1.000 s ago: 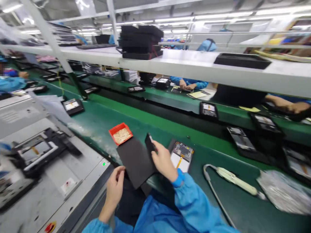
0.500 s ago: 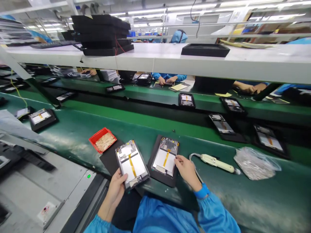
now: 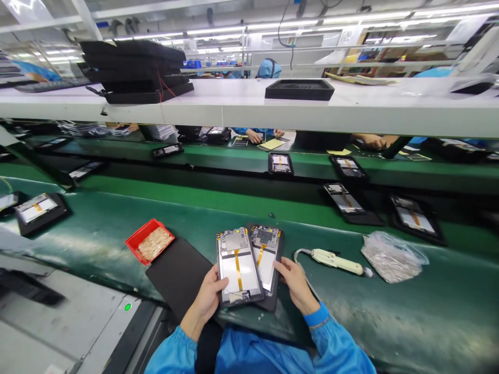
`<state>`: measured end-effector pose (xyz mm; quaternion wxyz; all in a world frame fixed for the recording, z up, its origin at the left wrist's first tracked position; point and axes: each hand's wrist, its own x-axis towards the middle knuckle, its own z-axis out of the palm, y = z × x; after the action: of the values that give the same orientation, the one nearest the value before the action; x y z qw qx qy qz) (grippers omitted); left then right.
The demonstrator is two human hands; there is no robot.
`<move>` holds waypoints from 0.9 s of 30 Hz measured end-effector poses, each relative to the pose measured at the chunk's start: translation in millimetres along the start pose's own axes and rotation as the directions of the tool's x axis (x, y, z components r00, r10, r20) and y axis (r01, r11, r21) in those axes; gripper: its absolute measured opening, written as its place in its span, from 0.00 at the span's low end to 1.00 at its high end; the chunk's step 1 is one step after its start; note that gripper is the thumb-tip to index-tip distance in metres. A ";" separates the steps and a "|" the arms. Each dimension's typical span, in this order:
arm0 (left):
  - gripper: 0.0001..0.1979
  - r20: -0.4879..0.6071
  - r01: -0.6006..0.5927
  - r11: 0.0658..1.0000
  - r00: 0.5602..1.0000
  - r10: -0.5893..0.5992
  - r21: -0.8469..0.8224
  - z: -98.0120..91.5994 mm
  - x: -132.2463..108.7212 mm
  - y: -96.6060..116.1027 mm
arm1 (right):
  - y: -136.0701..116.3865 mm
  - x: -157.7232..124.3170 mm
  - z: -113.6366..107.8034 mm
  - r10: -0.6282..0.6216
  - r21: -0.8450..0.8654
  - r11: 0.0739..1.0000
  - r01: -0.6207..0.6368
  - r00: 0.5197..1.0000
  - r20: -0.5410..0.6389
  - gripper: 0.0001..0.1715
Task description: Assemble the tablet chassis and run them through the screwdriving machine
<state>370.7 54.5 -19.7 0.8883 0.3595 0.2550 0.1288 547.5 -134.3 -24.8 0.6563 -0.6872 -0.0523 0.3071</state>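
My left hand (image 3: pixel 206 301) grips the lower left edge of an opened tablet (image 3: pixel 237 267) with a white panel and an orange ribbon cable. This tablet partly covers a second opened tablet (image 3: pixel 268 249), which lies in a black tray on the green bench. My right hand (image 3: pixel 294 280) rests its curled fingertips on the right edge of that second tablet and tray. A black mat (image 3: pixel 177 275) lies just left of my left hand.
A red tray of small parts (image 3: pixel 150 241) sits at the left. A cream electric screwdriver (image 3: pixel 337 261) and a plastic bag (image 3: pixel 392 255) lie to the right. More tablets ride the green conveyor (image 3: pixel 234 200). Other workers' hands (image 3: pixel 255 136) show beyond, under a white shelf (image 3: pixel 234 106).
My left hand brought its tablet rightward over the second tablet's tray. My right hand shifted slightly down along the tray's right edge. The view turned to the right.
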 end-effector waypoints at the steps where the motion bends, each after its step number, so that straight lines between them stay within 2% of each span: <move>1: 0.28 0.014 -0.001 1.000 1.000 0.001 0.004 2.0 0.6 0.2 | -0.8 0.3 1.0 0.006 0.010 1.000 -0.006 1.000 0.015 0.25; 3: 0.26 0.051 0.028 1.000 0.998 -0.029 0.004 5.9 3.7 0.2 | -1.1 2.1 -0.3 -0.020 -0.076 0.997 0.022 0.999 0.025 0.26; 4: 0.25 0.068 0.053 0.999 0.996 -0.054 0.006 7.7 6.1 0.3 | -0.6 3.7 -2.5 -0.070 -0.183 0.980 0.073 0.997 0.020 0.25; 5: 0.24 0.081 0.080 0.997 0.993 -0.080 0.007 9.5 9.0 0.4 | 0.1 5.6 -5.2 -0.143 -0.315 0.939 0.138 0.990 0.007 0.25; 7: 0.23 0.093 0.115 0.993 0.989 -0.114 0.000 13.7 15.4 0.5 | 1.9 9.4 -10.4 -0.294 -0.566 0.790 0.237 0.956 -0.009 0.25; 9: 0.23 0.101 0.131 0.991 0.987 -0.129 -0.018 19.2 21.5 -0.5 | 3.7 12.0 -13.7 -0.388 -0.692 0.673 0.263 0.921 -0.027 0.27; 10: 0.23 0.110 0.139 0.990 0.985 -0.135 -0.027 22.6 24.1 -1.8 | 4.3 12.9 -14.8 -0.409 -0.708 0.657 0.259 0.912 -0.045 0.28; 12: 0.23 0.134 0.157 0.987 0.980 -0.150 -0.044 29.6 27.8 -5.8 | 5.2 13.9 -17.2 -0.394 -0.672 0.702 0.235 0.915 -0.092 0.28; 13: 0.24 0.145 0.163 0.985 0.977 -0.154 -0.050 32.9 28.7 -8.3 | 5.7 14.2 -18.8 -0.357 -0.609 0.764 0.214 0.926 -0.122 0.27; 15: 0.25 0.159 0.165 0.985 0.975 -0.153 -0.061 37.4 28.3 -13.1 | 7.7 14.0 -22.8 -0.257 -0.429 0.888 0.166 0.953 -0.162 0.26; 17: 0.26 0.153 0.141 0.988 0.980 -0.131 -0.057 38.0 24.8 -16.1 | 11.6 11.7 -26.5 -0.171 -0.231 0.964 0.131 0.972 -0.162 0.27; 19: 0.27 0.109 0.075 0.996 0.991 -0.071 -0.040 33.8 18.5 -15.5 | 15.0 7.0 -29.0 -0.093 -0.038 0.995 0.089 0.988 -0.126 0.28; 21: 0.28 0.033 0.000 1.000 0.999 0.001 -0.029 26.1 10.9 -10.4 | 11.7 2.8 -32.0 -0.023 0.145 0.989 0.032 0.998 -0.064 0.28; 22: 0.28 -0.005 -0.024 0.999 1.000 0.024 -0.030 21.7 7.1 -6.0 | 5.2 2.7 -34.6 -0.002 0.208 0.978 0.011 0.999 -0.040 0.28; 24: 0.29 -0.061 -0.044 0.998 0.997 0.042 -0.043 13.4 0.7 6.0 | -21.0 10.4 -42.1 -0.014 0.200 0.980 0.022 0.999 -0.040 0.24; 27: 0.28 -0.094 -0.078 0.995 0.993 0.072 -0.059 5.2 -4.8 27.5 | -90.9 48.8 -52.9 -0.121 -0.038 0.992 0.117 0.984 -0.128 0.16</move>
<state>368.3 69.0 4.5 0.8810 0.3345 0.2777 0.1866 642.9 -145.0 40.3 0.6650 -0.7114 -0.0551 0.2208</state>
